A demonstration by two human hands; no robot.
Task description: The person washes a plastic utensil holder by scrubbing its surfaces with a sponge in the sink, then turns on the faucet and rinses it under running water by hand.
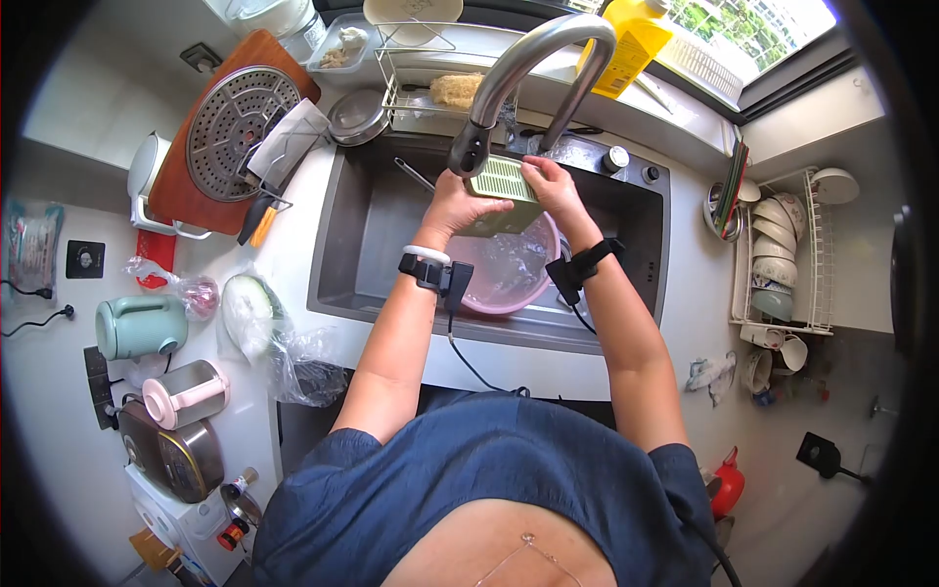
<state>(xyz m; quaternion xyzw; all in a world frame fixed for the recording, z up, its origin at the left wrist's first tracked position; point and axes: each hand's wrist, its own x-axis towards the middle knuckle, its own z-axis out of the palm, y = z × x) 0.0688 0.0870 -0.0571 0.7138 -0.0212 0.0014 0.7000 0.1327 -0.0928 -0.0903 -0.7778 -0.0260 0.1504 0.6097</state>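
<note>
Between my two hands is a green box-shaped container with a slotted face [503,180], tilted above the sink. My left hand [456,207] grips its left side, the thumb lying across the front. On the opposite side my right hand [559,192] holds the upper right edge. Beneath the container, a pink basin [486,300] with clear water sits in the dark sink [357,220]. The curved metal faucet [538,44] arches just over the container, its spout close to my left fingers. Whatever is inside the container is hidden.
To the left stand a wooden board [176,186] with a round perforated steamer plate [242,132], a cleaver [289,142], a wrapped melon [249,311] and a green kettle [142,326]. A yellow bottle [626,49] is behind the sink. A dish rack [817,254] with bowls hangs right.
</note>
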